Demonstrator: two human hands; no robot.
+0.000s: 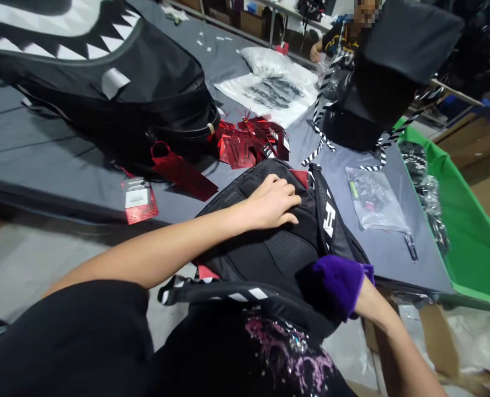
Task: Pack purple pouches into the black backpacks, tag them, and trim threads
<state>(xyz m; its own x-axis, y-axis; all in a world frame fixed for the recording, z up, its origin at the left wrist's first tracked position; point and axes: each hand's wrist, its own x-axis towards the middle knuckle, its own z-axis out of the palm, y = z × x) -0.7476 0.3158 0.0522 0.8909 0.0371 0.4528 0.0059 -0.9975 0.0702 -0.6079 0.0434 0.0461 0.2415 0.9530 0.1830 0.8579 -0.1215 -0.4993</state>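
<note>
A black backpack leans between my body and the table edge, its padded back panel and straps facing me. On its upper part lies my left hand, palm down with the fingers slightly bent and apart. A purple fabric mitt covers my right hand, which touches the lower right of the back panel near a strap; its fingers are hidden inside. The right shoulder strap bears white lettering. Another strap with white stripes crosses the bottom of the bag.
A large black bag with a white-toothed print stands at left. Red tags lie behind the backpack. Farther right are a black bag with striped cords, a clear pouch and a green bin. A person is across the table.
</note>
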